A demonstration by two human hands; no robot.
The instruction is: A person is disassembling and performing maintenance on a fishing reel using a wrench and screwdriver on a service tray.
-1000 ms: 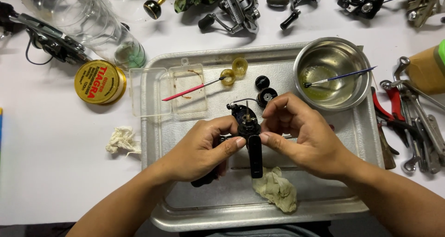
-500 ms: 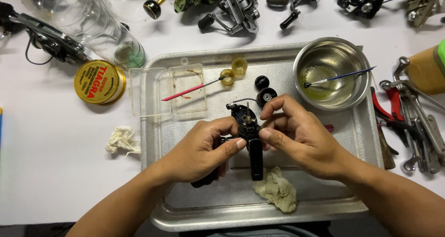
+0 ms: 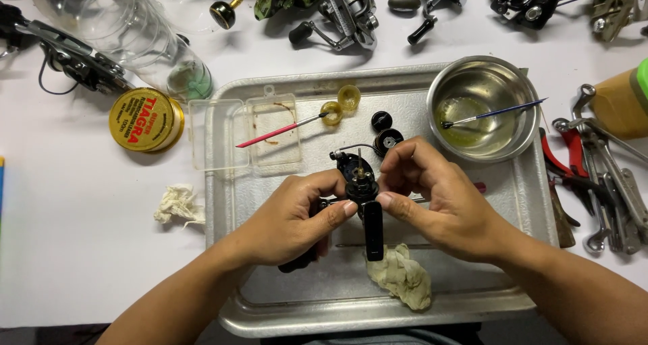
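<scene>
Two bare hands hold a black fishing reel above a metal tray. The left hand wraps around its body, thumb pressed against the side. The right hand pinches what seems to be a small part on top. A crumpled rag lies just below.

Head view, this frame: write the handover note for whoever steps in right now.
Left hand grips the black reel body from below; right hand pinches at its top.
Both are over the metal tray. A rag lies beneath, two small black parts just beyond.
The steel bowl holds a brush.
Done: reel is opened up. Left: loose parts remain off it.
</scene>
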